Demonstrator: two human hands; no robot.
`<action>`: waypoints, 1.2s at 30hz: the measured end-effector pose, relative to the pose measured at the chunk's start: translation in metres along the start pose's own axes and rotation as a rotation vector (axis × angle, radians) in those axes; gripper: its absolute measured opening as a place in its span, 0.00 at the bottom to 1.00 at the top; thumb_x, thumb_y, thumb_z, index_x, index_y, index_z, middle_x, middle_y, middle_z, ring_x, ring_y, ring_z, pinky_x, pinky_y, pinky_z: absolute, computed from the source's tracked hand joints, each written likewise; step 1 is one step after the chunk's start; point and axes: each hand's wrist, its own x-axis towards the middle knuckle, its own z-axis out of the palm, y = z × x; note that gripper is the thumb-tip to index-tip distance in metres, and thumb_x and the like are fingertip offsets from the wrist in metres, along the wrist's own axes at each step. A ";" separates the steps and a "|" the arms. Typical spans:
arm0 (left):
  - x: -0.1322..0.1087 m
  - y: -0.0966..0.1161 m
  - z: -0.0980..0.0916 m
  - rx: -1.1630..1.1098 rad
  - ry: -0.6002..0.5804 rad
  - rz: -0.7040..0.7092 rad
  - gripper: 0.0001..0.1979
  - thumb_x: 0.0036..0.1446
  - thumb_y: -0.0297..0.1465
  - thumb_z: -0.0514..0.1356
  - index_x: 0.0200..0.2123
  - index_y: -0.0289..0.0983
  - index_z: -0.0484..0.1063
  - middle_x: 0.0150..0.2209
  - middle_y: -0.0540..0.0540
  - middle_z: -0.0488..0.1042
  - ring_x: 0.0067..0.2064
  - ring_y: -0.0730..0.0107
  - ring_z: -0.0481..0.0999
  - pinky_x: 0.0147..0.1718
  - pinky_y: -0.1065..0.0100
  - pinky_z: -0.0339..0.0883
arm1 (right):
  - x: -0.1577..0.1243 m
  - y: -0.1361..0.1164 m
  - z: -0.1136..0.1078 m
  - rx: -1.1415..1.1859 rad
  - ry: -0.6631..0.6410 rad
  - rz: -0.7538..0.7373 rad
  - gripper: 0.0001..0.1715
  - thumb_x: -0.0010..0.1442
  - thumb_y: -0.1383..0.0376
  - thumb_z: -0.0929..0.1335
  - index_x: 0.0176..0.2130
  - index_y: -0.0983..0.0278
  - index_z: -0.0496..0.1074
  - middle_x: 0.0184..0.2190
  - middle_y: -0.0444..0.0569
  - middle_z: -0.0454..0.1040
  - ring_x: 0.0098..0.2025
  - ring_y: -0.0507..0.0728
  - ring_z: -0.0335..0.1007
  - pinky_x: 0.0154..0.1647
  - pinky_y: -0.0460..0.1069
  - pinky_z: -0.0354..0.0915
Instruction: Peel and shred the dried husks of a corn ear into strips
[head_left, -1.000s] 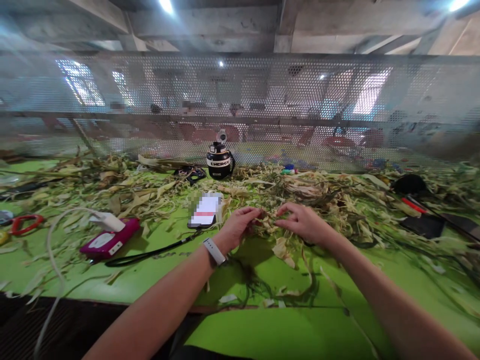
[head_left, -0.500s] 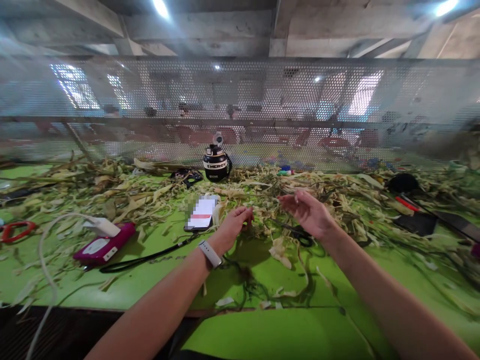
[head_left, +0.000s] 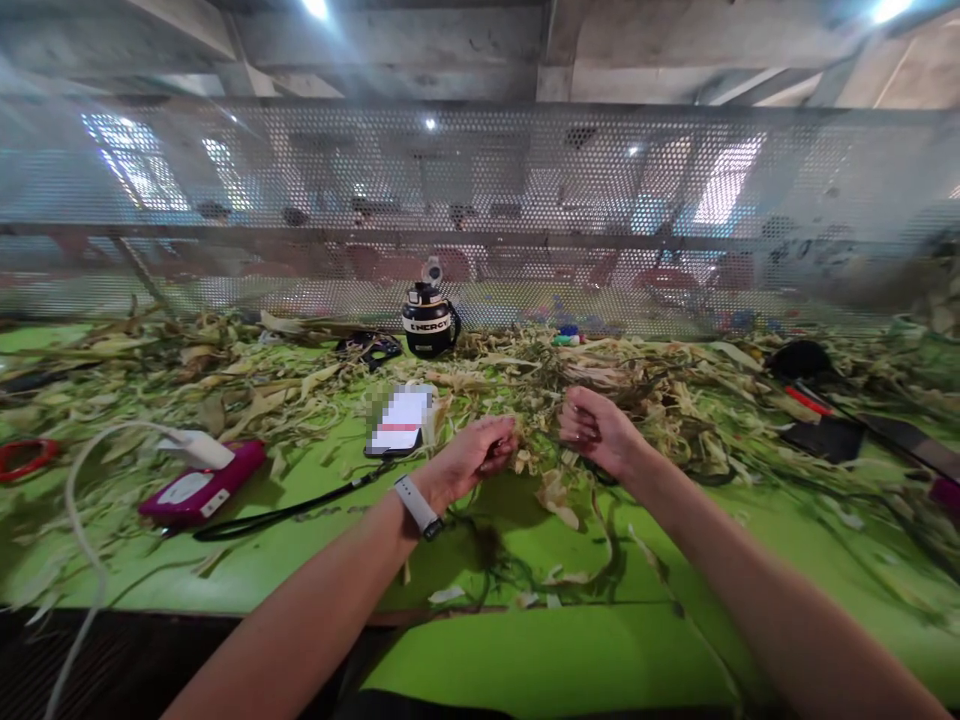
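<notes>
My left hand (head_left: pixel 484 450), with a pale watch band (head_left: pixel 417 506) on its wrist, is closed in a pinch above the green table (head_left: pixel 330 560). Facing it across a small gap, my right hand (head_left: pixel 596 428) has its fingers curled in. Whatever either hand holds is too thin or hidden to name. Dry husk strips (head_left: pixel 540 372) lie heaped behind both hands. A pale crumpled husk piece (head_left: pixel 559 500) rests on the table between the forearms. Dark scissors, mostly covered by my right hand, sit beneath it.
A phone (head_left: pixel 399 425) with a black strap lies left of my left hand. Farther left are a magenta power bank (head_left: pixel 202 485) with a white cable and red-handled scissors (head_left: pixel 26 458). A black bottle (head_left: pixel 429 322) stands before the perforated metal screen (head_left: pixel 480 180).
My right hand's fingers have gone from partly spread to curled in. My left hand has shifted slightly right and its fingers are tighter. The view has moved a little.
</notes>
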 end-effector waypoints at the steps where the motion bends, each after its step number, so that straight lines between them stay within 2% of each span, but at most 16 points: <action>1: -0.001 0.000 0.001 0.056 0.019 -0.007 0.18 0.46 0.37 0.64 0.22 0.36 0.57 0.17 0.58 0.55 0.15 0.86 0.48 0.13 0.78 0.35 | -0.001 -0.001 0.000 -0.040 0.001 -0.004 0.22 0.49 0.67 0.71 0.19 0.63 0.53 0.12 0.33 0.48 0.14 0.43 0.39 0.14 0.40 0.45; 5: -0.003 -0.001 0.005 0.224 0.055 -0.046 0.19 0.45 0.41 0.64 0.21 0.37 0.57 0.17 0.58 0.53 0.17 0.84 0.47 0.15 0.76 0.35 | -0.003 0.000 0.000 -0.210 0.038 -0.006 0.23 0.49 0.63 0.72 0.19 0.63 0.53 0.12 0.33 0.48 0.14 0.43 0.38 0.14 0.41 0.42; 8: -0.003 -0.003 0.006 0.256 0.046 -0.035 0.19 0.46 0.44 0.62 0.21 0.37 0.58 0.16 0.58 0.53 0.17 0.83 0.47 0.15 0.75 0.36 | -0.006 0.001 0.002 -0.252 0.035 -0.001 0.23 0.49 0.62 0.71 0.20 0.63 0.53 0.12 0.32 0.46 0.14 0.43 0.37 0.14 0.41 0.41; 11: -0.002 -0.004 0.005 0.262 0.049 -0.063 0.20 0.48 0.49 0.58 0.23 0.38 0.60 0.14 0.58 0.52 0.15 0.82 0.46 0.15 0.74 0.37 | -0.010 0.002 0.009 -0.221 -0.024 -0.022 0.22 0.50 0.61 0.70 0.20 0.62 0.53 0.12 0.34 0.47 0.15 0.45 0.40 0.16 0.43 0.46; 14: -0.002 -0.005 0.004 0.399 0.183 -0.037 0.22 0.47 0.53 0.57 0.23 0.38 0.61 0.12 0.57 0.57 0.14 0.79 0.52 0.15 0.72 0.42 | -0.015 0.001 0.017 -0.218 -0.110 -0.037 0.18 0.51 0.62 0.69 0.19 0.63 0.57 0.13 0.37 0.54 0.17 0.47 0.49 0.20 0.44 0.53; 17: 0.000 -0.009 0.002 0.634 0.303 0.025 0.21 0.41 0.48 0.63 0.26 0.38 0.62 0.12 0.57 0.62 0.14 0.77 0.58 0.16 0.72 0.47 | -0.019 0.002 0.021 -0.183 -0.180 -0.042 0.14 0.50 0.64 0.69 0.20 0.63 0.61 0.16 0.39 0.60 0.20 0.48 0.55 0.27 0.46 0.59; 21: 0.005 -0.022 -0.006 0.839 0.199 0.114 0.16 0.38 0.38 0.66 0.26 0.37 0.64 0.16 0.56 0.65 0.18 0.76 0.62 0.18 0.73 0.50 | -0.022 0.003 0.024 -0.156 -0.277 -0.020 0.11 0.51 0.65 0.68 0.21 0.64 0.63 0.16 0.40 0.62 0.20 0.49 0.57 0.29 0.47 0.60; 24: 0.007 -0.026 -0.010 0.843 0.156 0.154 0.14 0.41 0.33 0.64 0.31 0.37 0.64 0.19 0.55 0.68 0.21 0.74 0.66 0.20 0.73 0.53 | -0.026 0.001 0.024 -0.179 -0.373 0.010 0.12 0.51 0.64 0.67 0.20 0.64 0.63 0.16 0.41 0.62 0.19 0.49 0.58 0.29 0.48 0.61; 27: 0.004 -0.020 -0.006 0.736 0.180 0.181 0.20 0.42 0.32 0.63 0.39 0.36 0.62 0.23 0.54 0.69 0.22 0.73 0.68 0.21 0.73 0.57 | -0.030 -0.008 0.018 -0.245 -0.512 0.081 0.16 0.52 0.57 0.66 0.20 0.64 0.64 0.18 0.43 0.66 0.20 0.52 0.63 0.30 0.51 0.64; 29: 0.000 -0.011 -0.002 0.669 0.226 0.264 0.24 0.43 0.33 0.64 0.43 0.36 0.60 0.27 0.52 0.69 0.25 0.73 0.69 0.24 0.72 0.61 | -0.031 -0.017 0.012 -0.339 -0.601 0.150 0.20 0.51 0.52 0.66 0.20 0.65 0.66 0.22 0.49 0.72 0.23 0.55 0.68 0.29 0.52 0.66; 30: -0.001 -0.007 0.000 0.658 0.244 0.336 0.26 0.44 0.34 0.64 0.46 0.36 0.59 0.29 0.51 0.70 0.28 0.73 0.70 0.25 0.72 0.62 | -0.030 -0.022 0.009 -0.395 -0.589 0.158 0.22 0.50 0.51 0.66 0.19 0.65 0.65 0.25 0.51 0.74 0.24 0.56 0.70 0.28 0.52 0.66; 31: -0.003 -0.003 0.002 0.649 0.270 0.392 0.27 0.44 0.35 0.64 0.47 0.36 0.59 0.30 0.50 0.70 0.30 0.72 0.71 0.26 0.72 0.63 | -0.029 -0.026 0.007 -0.446 -0.519 0.130 0.23 0.50 0.50 0.66 0.18 0.65 0.64 0.27 0.52 0.75 0.24 0.55 0.70 0.27 0.51 0.66; 34: -0.006 0.002 0.006 0.634 0.324 0.497 0.27 0.45 0.36 0.65 0.47 0.37 0.59 0.32 0.48 0.69 0.34 0.70 0.71 0.28 0.72 0.64 | -0.022 -0.028 0.004 -0.575 -0.113 -0.083 0.19 0.49 0.55 0.69 0.19 0.65 0.65 0.24 0.45 0.73 0.20 0.49 0.64 0.22 0.45 0.61; 36: -0.008 0.000 0.008 0.617 0.320 0.509 0.27 0.46 0.36 0.65 0.48 0.38 0.59 0.34 0.47 0.69 0.33 0.70 0.72 0.28 0.72 0.65 | -0.018 -0.022 0.006 -0.658 0.035 -0.147 0.13 0.46 0.58 0.73 0.27 0.65 0.70 0.21 0.40 0.69 0.18 0.45 0.58 0.18 0.42 0.54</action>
